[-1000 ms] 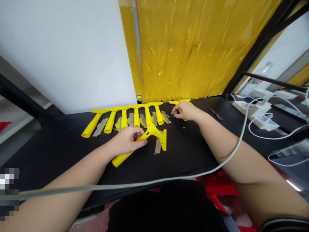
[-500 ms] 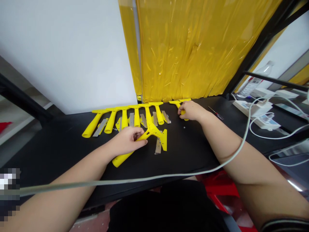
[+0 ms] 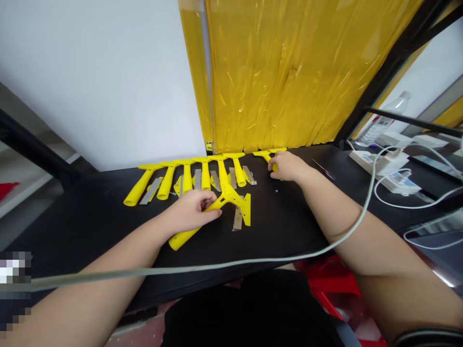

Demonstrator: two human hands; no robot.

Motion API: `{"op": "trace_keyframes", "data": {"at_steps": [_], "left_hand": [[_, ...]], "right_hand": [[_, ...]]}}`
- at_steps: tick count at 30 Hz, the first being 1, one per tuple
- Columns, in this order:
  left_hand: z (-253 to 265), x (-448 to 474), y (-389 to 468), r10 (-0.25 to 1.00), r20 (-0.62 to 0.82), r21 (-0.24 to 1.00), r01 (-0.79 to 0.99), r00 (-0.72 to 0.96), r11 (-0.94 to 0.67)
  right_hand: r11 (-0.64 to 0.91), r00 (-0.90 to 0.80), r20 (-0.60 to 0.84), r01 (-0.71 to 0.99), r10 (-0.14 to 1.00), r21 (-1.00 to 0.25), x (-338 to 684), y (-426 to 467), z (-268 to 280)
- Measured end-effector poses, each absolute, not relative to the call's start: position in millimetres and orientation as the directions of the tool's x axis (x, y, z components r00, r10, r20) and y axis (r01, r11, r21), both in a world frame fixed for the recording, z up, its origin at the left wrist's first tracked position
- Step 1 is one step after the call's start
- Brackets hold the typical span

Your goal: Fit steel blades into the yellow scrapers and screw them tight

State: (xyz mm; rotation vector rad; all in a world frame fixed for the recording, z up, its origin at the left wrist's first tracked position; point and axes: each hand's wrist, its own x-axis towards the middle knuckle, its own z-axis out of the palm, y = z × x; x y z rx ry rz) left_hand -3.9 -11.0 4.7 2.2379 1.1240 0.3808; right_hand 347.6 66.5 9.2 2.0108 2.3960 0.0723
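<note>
From the middle of the head view, our right hand (image 3: 287, 166) has shifted slightly right onto the handle of the lone scraper (image 3: 266, 155) at two o'clock, so we judge a second tool now reached, though we cannot tell whether the curled fingers grip it. Our left hand (image 3: 193, 209) grasps the near scraper (image 3: 231, 196) around seven o'clock on the worktop (image 3: 289, 221), in front of the row of scrapers (image 3: 187, 177) at nine. Beyond, also toward two, is a clear bottle (image 3: 381, 120), contents unclear.
</note>
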Motion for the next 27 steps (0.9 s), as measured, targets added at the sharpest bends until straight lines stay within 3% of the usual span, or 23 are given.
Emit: {"op": "trace_keyframes", "data": {"at_steps": [16,22,27], "left_hand": [[4.2,-3.5,-10.5,0.802,-0.013,0.628,0.629,0.598,-0.459],[2.7,-4.5,-9.8,0.797,-0.023,0.633,0.626,0.603,-0.455],[4.3,-4.3,-11.0,0.802,-0.037,0.633,0.635,0.596,-0.443]], "right_hand": [[0.303,-0.305,0.033,0.951,0.952,0.059,354.9,69.7,6.6],[0.505,-0.507,0.005,0.859,0.862,-0.087,349.1,63.4,4.7],[0.416,-0.439,-0.087,0.888,0.894,-0.196,346.8,45.9,18.7]]}}
